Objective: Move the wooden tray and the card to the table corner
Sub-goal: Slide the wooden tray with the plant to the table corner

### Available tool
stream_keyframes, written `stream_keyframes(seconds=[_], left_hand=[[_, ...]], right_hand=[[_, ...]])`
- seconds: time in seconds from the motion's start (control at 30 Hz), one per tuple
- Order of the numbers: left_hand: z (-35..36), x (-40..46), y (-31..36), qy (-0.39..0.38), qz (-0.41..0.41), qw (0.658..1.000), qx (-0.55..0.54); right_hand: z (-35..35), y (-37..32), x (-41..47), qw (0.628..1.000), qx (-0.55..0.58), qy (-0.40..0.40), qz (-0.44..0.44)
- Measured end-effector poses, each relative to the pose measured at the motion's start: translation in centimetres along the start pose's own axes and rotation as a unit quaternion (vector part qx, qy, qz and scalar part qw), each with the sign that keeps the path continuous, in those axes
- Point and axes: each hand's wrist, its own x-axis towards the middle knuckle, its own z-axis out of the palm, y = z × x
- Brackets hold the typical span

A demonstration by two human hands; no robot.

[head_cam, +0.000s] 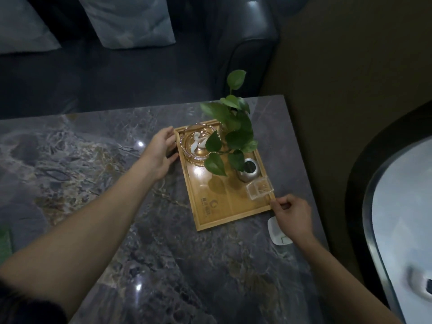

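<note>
Fingers of the left hand [162, 150] curl around the far-left edge of a wooden tray [217, 206], thumb on the near side of the rim, gripping it. The right hand [292, 215] pinches the tray's near-right corner between thumb and bent fingers. Both bare forearms reach in from the near edge of the view.

The tray is a light wooden rectangle lying flat on a dark grey marble table [105, 183], angled so that its long sides run from far-left to near-right. It sits toward the table's far-right corner, with its right side near the table's right edge. A dark logo is printed on the bare near part of the tray.

On the tray stand four things — a round glass ashtray [198, 146] at the far-left end with white bits inside it, a leafy green plant [233, 127] rising from the far end and spreading over the middle, a small round metal pot [249, 170] by the right rim, and a little clear plastic box [259, 187] just nearer than the pot, resting at the right rim.

A white card [275, 232] lies flat on the table just beside the tray's near-right corner, partly hidden under the right hand and wrist.

Beyond the table's far edge is a dark sofa [245, 43] with pale cushions [131, 19].
</note>
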Motion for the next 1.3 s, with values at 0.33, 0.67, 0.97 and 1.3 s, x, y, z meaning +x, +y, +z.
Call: stream_keyframes(seconds=[0.33, 0.67, 0.97, 1.3], left_hand=[[0.2, -1.1, -2.3, -0.025, 0.028, 0.999, -0.034], [-0.2, -9.0, -11.5, 0.005, 0.178, 0.946, 0.272], [-0.6, -9.1, -15.7, -0.082, 0.257, 0.704, 0.657], [-0.3, -7.1, -15.7, -0.087, 0.265, 0.634, 0.722]], right_hand=[[0.3, 0.8, -0.7, 1.000, 0.014, 0.006, 0.025], [1.6, 0.4, -5.9, 0.987, -0.032, 0.041, -0.149], [6.5, -1.5, -6.4, 0.907, -0.227, -0.089, -0.343], [6.7, -0.7, -6.0, 0.928, -0.163, -0.042, -0.332]])
